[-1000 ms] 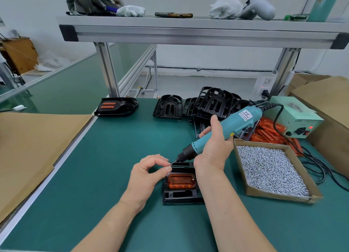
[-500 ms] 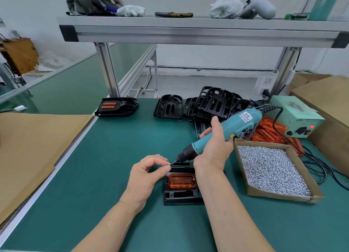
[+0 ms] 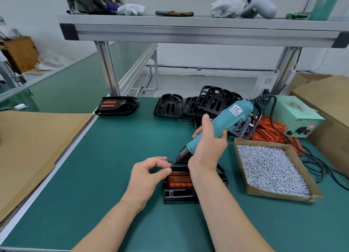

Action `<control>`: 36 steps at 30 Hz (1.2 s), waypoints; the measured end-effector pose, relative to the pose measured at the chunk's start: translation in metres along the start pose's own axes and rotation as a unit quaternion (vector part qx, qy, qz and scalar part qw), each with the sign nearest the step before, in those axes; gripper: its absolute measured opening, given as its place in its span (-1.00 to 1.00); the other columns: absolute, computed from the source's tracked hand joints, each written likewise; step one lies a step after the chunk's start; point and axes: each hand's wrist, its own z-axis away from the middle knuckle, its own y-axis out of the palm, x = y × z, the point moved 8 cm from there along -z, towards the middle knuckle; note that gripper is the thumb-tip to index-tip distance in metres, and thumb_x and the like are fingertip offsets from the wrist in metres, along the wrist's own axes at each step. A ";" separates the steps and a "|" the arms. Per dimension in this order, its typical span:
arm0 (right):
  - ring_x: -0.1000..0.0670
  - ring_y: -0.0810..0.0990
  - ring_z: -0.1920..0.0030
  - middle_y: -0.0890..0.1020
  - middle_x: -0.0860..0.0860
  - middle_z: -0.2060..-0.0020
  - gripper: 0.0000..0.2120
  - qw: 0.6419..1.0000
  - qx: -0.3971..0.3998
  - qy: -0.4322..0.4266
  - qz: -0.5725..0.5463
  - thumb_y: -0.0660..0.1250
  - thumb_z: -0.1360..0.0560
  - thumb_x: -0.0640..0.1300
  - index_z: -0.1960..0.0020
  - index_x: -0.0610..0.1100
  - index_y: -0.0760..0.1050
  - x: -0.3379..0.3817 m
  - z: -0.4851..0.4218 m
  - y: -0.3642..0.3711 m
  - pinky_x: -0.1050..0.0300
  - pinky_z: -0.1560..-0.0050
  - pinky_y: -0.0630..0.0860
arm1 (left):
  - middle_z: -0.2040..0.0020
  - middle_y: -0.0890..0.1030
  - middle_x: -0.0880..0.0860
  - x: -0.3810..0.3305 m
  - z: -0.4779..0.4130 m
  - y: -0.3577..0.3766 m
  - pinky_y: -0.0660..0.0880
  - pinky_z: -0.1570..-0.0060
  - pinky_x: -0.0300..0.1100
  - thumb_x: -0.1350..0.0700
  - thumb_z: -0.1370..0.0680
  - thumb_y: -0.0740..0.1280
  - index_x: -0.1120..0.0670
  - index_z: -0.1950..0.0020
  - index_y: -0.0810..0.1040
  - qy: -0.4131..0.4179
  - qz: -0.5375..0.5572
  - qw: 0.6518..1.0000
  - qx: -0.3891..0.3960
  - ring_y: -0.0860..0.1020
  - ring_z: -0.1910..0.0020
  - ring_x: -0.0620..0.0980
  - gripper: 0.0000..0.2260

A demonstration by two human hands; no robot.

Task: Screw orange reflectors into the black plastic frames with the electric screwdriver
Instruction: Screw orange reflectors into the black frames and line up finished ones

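A black plastic frame [image 3: 179,195] lies on the green table [image 3: 94,176] in front of me, with an orange reflector [image 3: 180,180] seated in its upper slot. My right hand [image 3: 205,149] grips the teal electric screwdriver [image 3: 222,122], tilted so its black tip points down-left just above the frame. My left hand [image 3: 149,174] pinches a small screw [image 3: 170,165] between thumb and forefinger at the bit's tip. The frame's lower slot holds no reflector.
A cardboard box of screws [image 3: 272,170] sits to the right, loose orange reflectors [image 3: 272,130] and the power supply [image 3: 294,115] behind it. Several black frames [image 3: 207,104] are piled at the back; a finished frame [image 3: 117,106] lies back left. Cardboard sheet [image 3: 34,147] covers the left.
Almost nothing differs; both hands stay at the frame, with the left fingertips closing slightly tighter on the screw at the screwdriver tip.
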 end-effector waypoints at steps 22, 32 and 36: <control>0.01 0.41 0.48 0.47 0.01 0.46 -0.81 0.978 0.173 -0.088 0.075 0.47 -0.46 -0.14 0.26 0.01 0.50 0.015 0.023 0.028 0.21 0.40 0.42 | -0.36 0.52 -0.24 0.005 -0.004 0.001 0.28 -0.39 -0.37 0.21 -0.45 0.43 -0.22 -0.34 0.45 -0.020 -0.196 0.965 0.174 0.41 -0.38 -0.31 -0.47; 0.01 0.39 0.49 0.45 0.01 0.48 -0.79 0.976 0.184 -0.089 0.075 0.47 -0.46 -0.16 0.27 0.01 0.49 0.013 0.025 0.032 0.24 0.41 0.41 | -0.38 0.49 -0.22 0.003 -0.001 0.003 0.33 -0.42 -0.24 0.20 -0.47 0.38 -0.12 -0.44 0.43 -0.025 -0.221 0.959 0.175 0.40 -0.41 -0.20 -0.45; 0.00 0.40 0.48 0.46 0.00 0.47 -0.80 0.976 0.180 -0.087 0.082 0.47 -0.46 -0.15 0.26 -0.01 0.49 0.012 0.025 0.031 0.24 0.40 0.42 | -0.44 0.43 -0.22 -0.001 0.005 0.007 0.28 -0.48 -0.12 -0.08 -0.33 0.36 -0.13 -0.50 0.35 -0.038 -0.217 0.954 0.202 0.33 -0.46 -0.18 -0.29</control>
